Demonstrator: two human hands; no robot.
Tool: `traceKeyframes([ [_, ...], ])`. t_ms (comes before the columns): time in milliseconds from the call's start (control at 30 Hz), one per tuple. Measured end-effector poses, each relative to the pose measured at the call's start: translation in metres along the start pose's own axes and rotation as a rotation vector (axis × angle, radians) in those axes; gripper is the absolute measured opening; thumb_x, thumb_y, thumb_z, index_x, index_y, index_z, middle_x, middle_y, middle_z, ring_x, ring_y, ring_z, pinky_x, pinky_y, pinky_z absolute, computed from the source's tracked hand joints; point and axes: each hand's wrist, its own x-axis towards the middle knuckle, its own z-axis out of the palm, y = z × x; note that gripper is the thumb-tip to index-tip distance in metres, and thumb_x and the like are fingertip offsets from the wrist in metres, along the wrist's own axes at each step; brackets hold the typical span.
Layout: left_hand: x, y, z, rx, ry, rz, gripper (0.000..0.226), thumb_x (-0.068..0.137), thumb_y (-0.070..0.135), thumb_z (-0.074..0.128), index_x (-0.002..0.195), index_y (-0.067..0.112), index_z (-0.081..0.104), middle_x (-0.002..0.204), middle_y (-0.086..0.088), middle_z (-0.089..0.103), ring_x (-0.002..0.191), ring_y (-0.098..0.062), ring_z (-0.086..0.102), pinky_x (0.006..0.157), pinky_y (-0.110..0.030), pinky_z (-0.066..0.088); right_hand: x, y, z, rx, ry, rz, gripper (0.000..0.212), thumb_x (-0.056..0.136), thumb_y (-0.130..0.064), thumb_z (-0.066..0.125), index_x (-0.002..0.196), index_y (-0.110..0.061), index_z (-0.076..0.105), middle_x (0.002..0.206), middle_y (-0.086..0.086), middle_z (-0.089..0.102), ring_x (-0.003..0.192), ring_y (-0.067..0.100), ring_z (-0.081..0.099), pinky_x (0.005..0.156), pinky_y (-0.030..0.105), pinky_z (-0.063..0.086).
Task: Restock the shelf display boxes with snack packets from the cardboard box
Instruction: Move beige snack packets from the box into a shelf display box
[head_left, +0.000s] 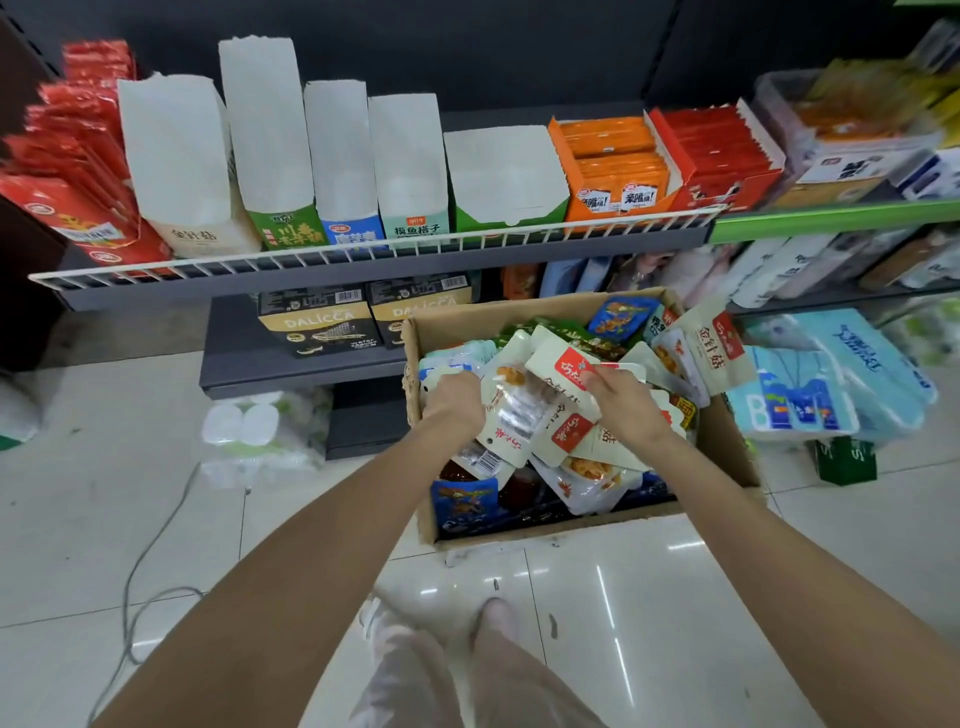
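Bright, even overhead light is filling the aisle, and ceiling lamps are glaring as white streaks on the glossy floor tiles (597, 587). Shadows are staying soft and faint, deepest under the shelf (363, 270) and inside the cardboard box (727, 452). The wide-angle lens is bending the shelf rail into a curve and stretching the forearms. Motion blur is smearing the frame's edges, especially the goods at upper right (872, 104) and the red packets at left (78, 135); the centre is looking sharper.

brown cardboard box (722, 441), cream-red packets (566, 374)
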Motion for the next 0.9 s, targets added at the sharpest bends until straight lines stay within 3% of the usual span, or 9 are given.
traceKeyframes([
  [67,-0.003,-0.004,-0.011,-0.214,0.006,0.023,0.019,0.097,0.019,0.045,0.100,0.003,0.055,0.099,-0.017,0.058,0.093,-0.030,0.056,0.072,-0.032,0.040,-0.004,-0.003,-0.007,0.114,-0.005,-0.006,0.029,0.102,-0.021,0.035,0.108,-0.005,0.058,0.093,0.007,0.059,0.086,0.024,0.055,0.078,0.038,0.043],
  [133,-0.010,-0.010,-0.027,-0.526,0.025,0.045,0.018,0.094,0.022,0.048,0.084,0.009,0.055,0.080,-0.012,0.052,0.077,-0.022,0.051,0.065,-0.027,0.036,-0.007,-0.013,-0.015,0.155,0.035,-0.064,0.026,0.101,-0.020,0.035,0.096,-0.009,0.058,0.078,0.001,0.056,0.071,0.015,0.050,0.068,0.031,0.039],
  [233,-0.034,-0.013,-0.064,-0.847,0.099,0.103,0.013,0.087,0.015,0.058,0.085,0.009,0.068,0.081,0.001,0.056,0.072,-0.011,0.051,0.064,-0.016,0.040,-0.010,-0.038,-0.024,0.201,0.073,-0.176,0.029,0.099,-0.015,0.039,0.076,-0.003,0.050,0.068,0.006,0.047,0.063,0.015,0.041,0.059,0.027,0.028],
  [400,-0.066,-0.014,-0.114,-1.067,0.182,0.178,0.027,0.085,0.002,0.056,0.109,0.003,0.069,0.119,0.008,0.056,0.111,-0.007,0.050,0.085,-0.014,0.040,-0.010,-0.094,-0.025,0.480,-0.074,-0.227,0.022,0.094,-0.017,0.048,0.081,-0.003,0.057,0.077,0.012,0.054,0.072,0.022,0.049,0.070,0.034,0.034],
  [533,-0.076,-0.028,-0.138,-1.333,0.217,0.077,0.014,0.088,0.012,0.055,0.082,0.009,0.068,0.084,-0.004,0.068,0.077,-0.014,0.060,0.073,-0.024,0.044,-0.011,-0.146,-0.019,0.543,-0.187,-0.319,0.022,0.090,-0.029,0.055,0.071,-0.026,0.066,0.082,0.004,0.065,0.085,0.025,0.060,0.080,0.045,0.043],
  [667,-0.079,-0.047,-0.162,-1.495,0.317,-0.041,0.010,0.090,0.016,0.056,0.086,0.010,0.062,0.079,-0.004,0.065,0.057,-0.009,0.061,0.045,-0.012,0.044,-0.013,-0.180,-0.006,0.670,-0.444,-0.314,0.026,0.093,-0.045,0.050,0.109,-0.028,0.062,0.103,0.000,0.070,0.101,0.021,0.065,0.091,0.043,0.051],
  [733,-0.079,-0.064,-0.175,-1.542,0.363,-0.059,0.010,0.091,0.019,0.056,0.089,0.011,0.061,0.078,-0.003,0.064,0.046,-0.004,0.061,0.037,-0.011,0.040,-0.011,-0.197,0.008,0.590,-0.518,-0.368,0.038,0.083,-0.043,0.063,0.117,-0.028,0.055,0.112,-0.001,0.067,0.106,0.017,0.064,0.091,0.039,0.052],
  [800,-0.074,-0.083,-0.188,-1.531,0.364,-0.053,0.016,0.093,0.027,0.054,0.095,0.013,0.062,0.080,-0.001,0.066,0.050,-0.004,0.064,0.039,-0.014,0.043,-0.002,-0.217,0.026,0.454,-0.431,-0.427,0.028,0.083,-0.027,0.069,0.108,-0.030,0.058,0.112,-0.004,0.068,0.106,0.015,0.064,0.093,0.040,0.051],
  [900,-0.055,-0.117,-0.207,-1.509,0.320,0.006,0.042,0.096,0.044,0.042,0.085,0.012,0.067,0.083,-0.001,0.071,0.071,-0.013,0.067,0.059,-0.024,0.052,0.024,-0.252,0.052,0.413,-0.271,-0.411,0.015,0.093,-0.010,0.056,0.102,-0.022,0.061,0.108,0.000,0.067,0.104,0.020,0.064,0.091,0.041,0.052],
])
